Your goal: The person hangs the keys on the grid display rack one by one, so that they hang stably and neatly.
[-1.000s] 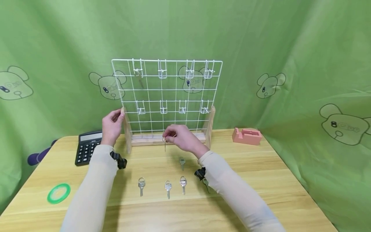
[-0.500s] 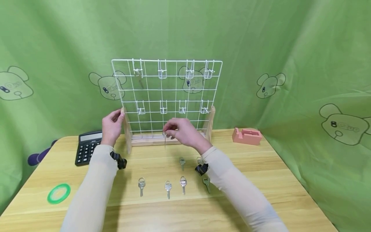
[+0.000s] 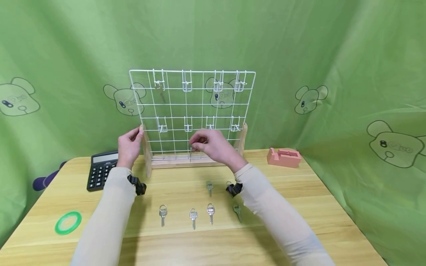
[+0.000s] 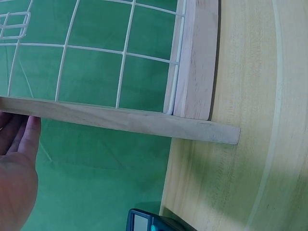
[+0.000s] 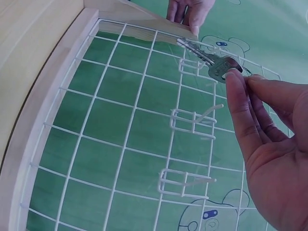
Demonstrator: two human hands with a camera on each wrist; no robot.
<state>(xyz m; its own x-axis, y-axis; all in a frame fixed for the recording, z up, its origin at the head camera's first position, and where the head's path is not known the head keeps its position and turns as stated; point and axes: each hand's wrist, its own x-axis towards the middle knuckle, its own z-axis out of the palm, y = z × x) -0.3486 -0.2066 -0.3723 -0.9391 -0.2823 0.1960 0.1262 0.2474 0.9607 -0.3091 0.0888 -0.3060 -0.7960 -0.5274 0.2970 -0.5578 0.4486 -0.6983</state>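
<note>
My right hand (image 3: 214,146) pinches a key (image 5: 224,67) by its ring between thumb and fingers. In the head view that key (image 3: 190,154) hangs edge-on before the lower part of a white wire grid rack (image 3: 202,104), below its lower row of hooks. My left hand (image 3: 129,146) holds the upper end of the rack's left wooden post (image 3: 146,153). The left wrist view shows its fingers (image 4: 31,137) up against that post. Another key (image 3: 162,96) hangs from the top left hook. The rack's other hooks (image 5: 192,122) carry white prongs.
Several keys with rings, one of them a silver key (image 3: 162,214), lie on the wooden table (image 3: 166,247). A black calculator (image 3: 101,171) is left of the rack, a green ring (image 3: 68,222) at the front left, a pink tape dispenser (image 3: 284,157) at the right. Green curtain (image 3: 266,44) stands behind.
My right hand has risen with the key, up and toward the lower hooks, uncovering keys on the table by its wrist. The left hand keeps its place on the post.
</note>
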